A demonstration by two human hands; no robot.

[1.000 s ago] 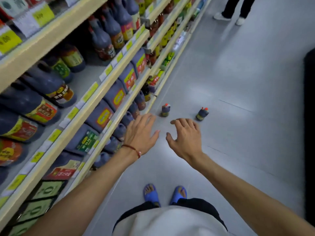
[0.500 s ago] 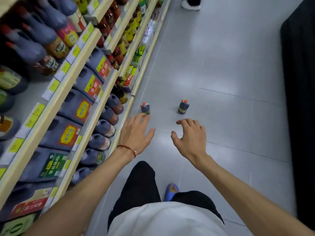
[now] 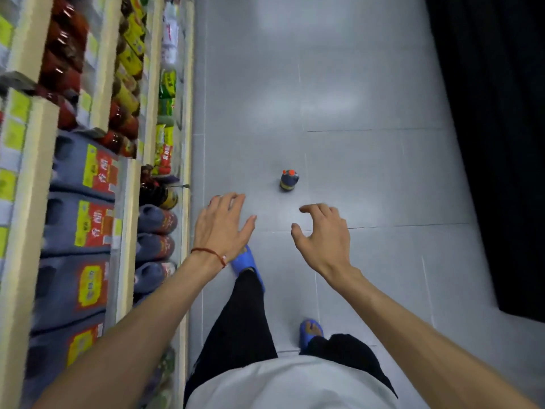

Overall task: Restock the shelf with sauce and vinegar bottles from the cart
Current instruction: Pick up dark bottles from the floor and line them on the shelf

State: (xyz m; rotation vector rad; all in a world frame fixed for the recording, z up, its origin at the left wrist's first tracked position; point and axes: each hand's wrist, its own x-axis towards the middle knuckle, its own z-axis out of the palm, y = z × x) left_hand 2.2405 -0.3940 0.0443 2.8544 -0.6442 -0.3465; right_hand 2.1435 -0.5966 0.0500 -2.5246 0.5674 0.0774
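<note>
Centre frame: dark bottle (image 3: 289, 180) stands upright on floor (image 3: 354, 113), red caps up, long axis vertical. Left hand (image 3: 222, 228) spread flat, empty; right hand (image 3: 321, 234) loosely curled, empty.

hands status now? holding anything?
Left hand: open, fingers straight, holding nothing.
Right hand: open, fingers loosely curled, holding nothing.

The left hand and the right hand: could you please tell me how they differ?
The left hand has nearly straight fingers; the right hand has loosely bent, claw-like fingers. The left hand's wrist wears a red string bracelet; the right hand's wrist is bare. Both hold nothing, palms down over the grey floor.
</note>
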